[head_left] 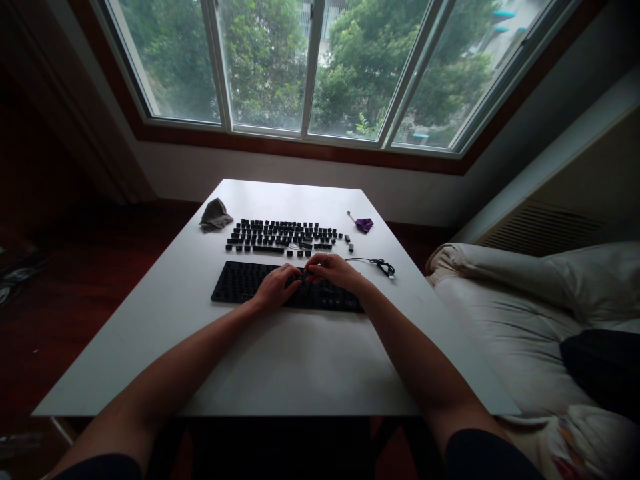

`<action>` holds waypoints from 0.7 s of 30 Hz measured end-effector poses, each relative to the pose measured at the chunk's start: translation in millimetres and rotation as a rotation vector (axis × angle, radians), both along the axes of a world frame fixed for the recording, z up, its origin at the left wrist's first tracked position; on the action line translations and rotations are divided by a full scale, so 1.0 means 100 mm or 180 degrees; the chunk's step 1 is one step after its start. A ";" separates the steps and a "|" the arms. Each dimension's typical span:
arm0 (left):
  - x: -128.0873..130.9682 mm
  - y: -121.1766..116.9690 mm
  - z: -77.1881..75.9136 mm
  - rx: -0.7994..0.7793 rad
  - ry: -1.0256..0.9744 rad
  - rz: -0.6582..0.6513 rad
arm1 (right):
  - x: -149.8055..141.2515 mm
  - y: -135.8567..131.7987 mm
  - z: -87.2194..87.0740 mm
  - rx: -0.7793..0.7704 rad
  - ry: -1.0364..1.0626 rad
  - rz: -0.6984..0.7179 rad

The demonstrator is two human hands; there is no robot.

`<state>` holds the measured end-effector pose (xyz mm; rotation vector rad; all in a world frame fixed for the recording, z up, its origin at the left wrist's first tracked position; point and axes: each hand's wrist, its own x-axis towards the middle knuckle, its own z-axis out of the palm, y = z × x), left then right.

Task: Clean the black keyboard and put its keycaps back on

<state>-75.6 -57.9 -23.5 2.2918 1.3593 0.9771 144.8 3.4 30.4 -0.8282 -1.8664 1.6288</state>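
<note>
A long black keyboard (239,281) is lying flat on the white bench (280,373), its long side running left to right, its switch field showing rows of small dark bumps, the finer detail staying too dark to read. Just beyond it, loose black keycaps (273,239) are sitting in several roughly straight rows, one long keycap (269,250) lying in the nearest row. A thin black cable (383,265) is resting in a bundle to the right, ending in a USB plug (391,277).
</note>
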 end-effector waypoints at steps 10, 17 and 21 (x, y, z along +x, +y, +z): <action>-0.05 0.08 -0.03 -0.0369 -0.0276 -0.0363 | -0.03 -0.01 0.00 -0.0140 0.0155 -0.0070; -0.08 0.12 -0.03 -0.0593 -0.0520 -0.0519 | -0.09 0.00 -0.11 -0.0033 0.0238 -0.0223; -0.07 0.11 -0.03 -0.0607 -0.0545 -0.0484 | -0.15 -0.03 -0.18 0.0104 0.0209 -0.0358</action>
